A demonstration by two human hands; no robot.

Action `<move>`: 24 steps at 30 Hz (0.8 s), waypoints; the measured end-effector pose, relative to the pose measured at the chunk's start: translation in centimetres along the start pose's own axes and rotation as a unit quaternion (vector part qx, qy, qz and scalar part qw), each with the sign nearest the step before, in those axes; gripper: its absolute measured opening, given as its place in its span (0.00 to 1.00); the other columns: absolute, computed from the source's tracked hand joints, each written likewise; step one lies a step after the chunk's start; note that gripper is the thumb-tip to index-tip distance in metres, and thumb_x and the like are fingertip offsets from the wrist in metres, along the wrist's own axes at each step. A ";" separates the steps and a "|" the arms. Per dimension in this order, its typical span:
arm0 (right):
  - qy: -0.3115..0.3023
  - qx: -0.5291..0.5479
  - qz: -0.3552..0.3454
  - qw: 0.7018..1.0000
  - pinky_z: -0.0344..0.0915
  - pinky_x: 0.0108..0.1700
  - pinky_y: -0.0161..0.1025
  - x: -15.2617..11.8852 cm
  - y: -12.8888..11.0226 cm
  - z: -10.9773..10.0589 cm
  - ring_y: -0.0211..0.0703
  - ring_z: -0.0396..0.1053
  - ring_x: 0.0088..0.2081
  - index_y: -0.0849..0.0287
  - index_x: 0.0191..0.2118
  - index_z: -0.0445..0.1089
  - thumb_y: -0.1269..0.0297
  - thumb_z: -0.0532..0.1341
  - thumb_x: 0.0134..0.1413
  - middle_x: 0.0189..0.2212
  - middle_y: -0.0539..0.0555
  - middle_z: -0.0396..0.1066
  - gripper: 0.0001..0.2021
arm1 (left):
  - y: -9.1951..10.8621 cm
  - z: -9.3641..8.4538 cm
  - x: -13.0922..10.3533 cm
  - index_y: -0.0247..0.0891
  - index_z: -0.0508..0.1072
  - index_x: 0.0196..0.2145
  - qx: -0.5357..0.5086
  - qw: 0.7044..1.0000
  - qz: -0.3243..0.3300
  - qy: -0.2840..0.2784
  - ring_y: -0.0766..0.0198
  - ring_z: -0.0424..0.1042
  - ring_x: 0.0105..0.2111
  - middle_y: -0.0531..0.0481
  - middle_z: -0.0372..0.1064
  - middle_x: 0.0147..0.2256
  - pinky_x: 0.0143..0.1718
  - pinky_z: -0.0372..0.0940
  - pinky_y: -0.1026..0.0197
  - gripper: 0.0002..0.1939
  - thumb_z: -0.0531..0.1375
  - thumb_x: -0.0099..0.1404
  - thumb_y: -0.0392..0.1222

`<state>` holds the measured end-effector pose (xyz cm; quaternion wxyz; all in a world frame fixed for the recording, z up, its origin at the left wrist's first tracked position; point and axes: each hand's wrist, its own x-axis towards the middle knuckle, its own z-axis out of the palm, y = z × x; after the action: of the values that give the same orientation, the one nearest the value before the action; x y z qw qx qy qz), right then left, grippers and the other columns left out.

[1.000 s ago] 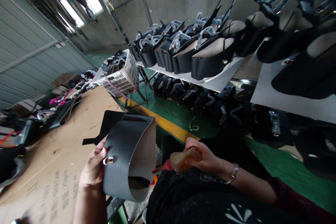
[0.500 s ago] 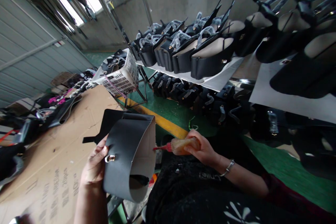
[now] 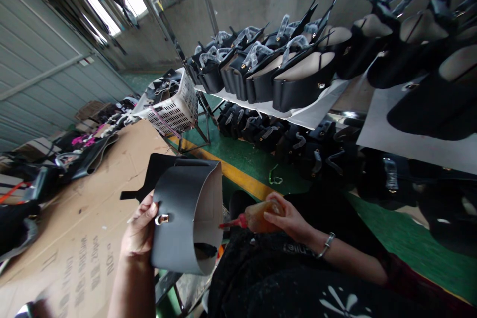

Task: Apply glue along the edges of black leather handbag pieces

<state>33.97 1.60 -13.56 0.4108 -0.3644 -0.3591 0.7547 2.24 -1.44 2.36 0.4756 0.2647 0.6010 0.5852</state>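
My left hand [image 3: 140, 231] grips the left side of a black bag body [image 3: 175, 238], with its thumb near the gold clasp [image 3: 162, 219]. The bag's pale lining [image 3: 207, 203] faces right through its open side, and a black flap [image 3: 152, 174] with a narrow strap extends to the left. In my right hand [image 3: 285, 216] is a squeeze bottle [image 3: 261, 216] of amber liquid with a red nozzle. The nozzle tip points left and is at the right edge of the bag's opening; whether it touches is unclear.
Cardboard [image 3: 122, 159] covers the table at left, with black pieces [image 3: 89, 161] along its far side. A white basket [image 3: 175, 112] stands beyond it. Rows of black bags [image 3: 303, 82] fill the rack at right, with more bags [image 3: 268, 131] below.
The bottle nozzle has moved slightly down along the bag's edge, and the bottle is tilted a little differently. The bag has turned slightly in my left hand.
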 end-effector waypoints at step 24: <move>0.120 0.112 -0.048 0.985 0.70 0.35 0.40 1.1 -1.9 -1.2 0.45 0.72 0.32 0.54 0.38 0.68 0.52 0.77 0.32 0.31 0.50 0.73 0.27 | 6.6 -1.3 0.5 0.33 0.79 0.23 0.047 0.995 0.074 0.049 0.61 0.70 0.18 0.46 0.74 0.21 0.18 0.67 0.64 0.21 0.77 0.28 0.43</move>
<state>35.22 3.61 -12.77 0.5246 -0.3860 -0.2373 0.7207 -0.71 -0.42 8.35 0.3883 0.3016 0.6294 0.6017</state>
